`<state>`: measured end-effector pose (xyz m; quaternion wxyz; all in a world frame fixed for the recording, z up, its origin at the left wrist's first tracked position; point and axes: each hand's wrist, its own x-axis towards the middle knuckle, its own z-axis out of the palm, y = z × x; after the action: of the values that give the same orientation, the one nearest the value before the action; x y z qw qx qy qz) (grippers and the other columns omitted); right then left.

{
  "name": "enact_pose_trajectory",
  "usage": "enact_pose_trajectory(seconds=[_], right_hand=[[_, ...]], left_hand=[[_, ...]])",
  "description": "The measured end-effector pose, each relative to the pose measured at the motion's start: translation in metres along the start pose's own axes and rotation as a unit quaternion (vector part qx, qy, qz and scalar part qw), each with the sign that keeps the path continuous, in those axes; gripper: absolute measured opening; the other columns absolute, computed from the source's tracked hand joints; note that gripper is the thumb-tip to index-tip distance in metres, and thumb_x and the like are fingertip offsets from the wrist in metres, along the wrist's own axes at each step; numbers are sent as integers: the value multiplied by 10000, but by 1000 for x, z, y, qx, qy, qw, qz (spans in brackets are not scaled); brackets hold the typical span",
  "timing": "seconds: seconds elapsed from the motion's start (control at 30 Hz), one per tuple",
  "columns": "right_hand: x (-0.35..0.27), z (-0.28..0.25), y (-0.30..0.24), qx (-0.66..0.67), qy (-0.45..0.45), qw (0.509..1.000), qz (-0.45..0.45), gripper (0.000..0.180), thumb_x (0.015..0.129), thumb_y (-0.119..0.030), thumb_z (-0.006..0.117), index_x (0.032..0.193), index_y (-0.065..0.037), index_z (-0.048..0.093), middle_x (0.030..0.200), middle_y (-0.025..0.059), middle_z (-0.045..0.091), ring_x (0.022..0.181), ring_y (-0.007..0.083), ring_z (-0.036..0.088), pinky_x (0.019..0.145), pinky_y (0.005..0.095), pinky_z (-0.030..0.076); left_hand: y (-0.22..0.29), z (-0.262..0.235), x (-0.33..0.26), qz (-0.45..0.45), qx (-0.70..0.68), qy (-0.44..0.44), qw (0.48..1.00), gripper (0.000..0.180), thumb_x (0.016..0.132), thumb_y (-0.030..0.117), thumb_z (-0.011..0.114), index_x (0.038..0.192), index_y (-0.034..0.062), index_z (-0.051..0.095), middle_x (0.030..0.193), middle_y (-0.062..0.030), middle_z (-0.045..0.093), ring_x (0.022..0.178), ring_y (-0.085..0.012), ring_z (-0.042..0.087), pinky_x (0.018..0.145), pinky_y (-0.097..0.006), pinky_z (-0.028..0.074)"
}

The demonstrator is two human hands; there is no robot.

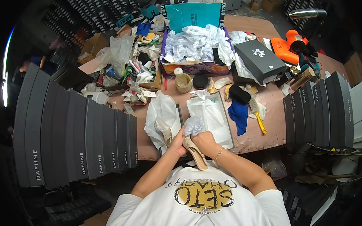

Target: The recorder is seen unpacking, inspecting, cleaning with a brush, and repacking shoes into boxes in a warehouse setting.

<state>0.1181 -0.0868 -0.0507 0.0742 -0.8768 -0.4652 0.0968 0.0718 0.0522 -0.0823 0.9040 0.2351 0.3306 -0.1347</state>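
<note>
A beige open-backed shoe [198,157] is held off the near edge of the paper-lined tray [223,133], its heel end toward the wearer. The left hand [179,143] grips it at the toe end, thumb and fingers closed about its side. The right hand [204,143] is curled beside the shoe's opening, touching it; its fingertips are hidden, so whether they pinch anything cannot be told. A wad of crumpled tissue [193,126] sits just past both hands, over the tray's near left part; whether it enters the toe is unclear. To the tray's left, the second shoe [163,131] rests on loose white paper [157,106] spread partly over a shallow grey box half [176,121]. The work appears partway along: one shoe is laid down, the other is not yet in the tray, and the wrapping lies unfolded. Right of the tray are a blue cloth [238,115] and a yellow-handled brush [261,123]; beyond it, a purple carton [195,68] heaped with white tissue [194,43]. Dark shoeboxes stand in rows well to its left [59,128] and right [328,109].
</note>
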Motion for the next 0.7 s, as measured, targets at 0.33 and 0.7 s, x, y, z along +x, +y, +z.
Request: enact_pose_trajectory(seconds=[0.33,0.7], right_hand=[[-38,6,37,286,34,956,56,176,895,-173,530,989,-33,478,846,129,608,682,228,661,576,319,526],[-45,-73,16,463,-52,885,28,351,954,-288,484,1145,-17,602,1080,167,647,1030,304,605,998,478,362]], left_hand=[[-7,-30,3,-17,-30,-7,999,467,973,423,382,1225,57,529,1185,-141,603,1073,-293,593,939,-469,474],[-2,-8,-4,-1,-32,18,999,501,988,425,335,1289,51,478,1232,-145,570,1121,-311,564,978,-449,453]])
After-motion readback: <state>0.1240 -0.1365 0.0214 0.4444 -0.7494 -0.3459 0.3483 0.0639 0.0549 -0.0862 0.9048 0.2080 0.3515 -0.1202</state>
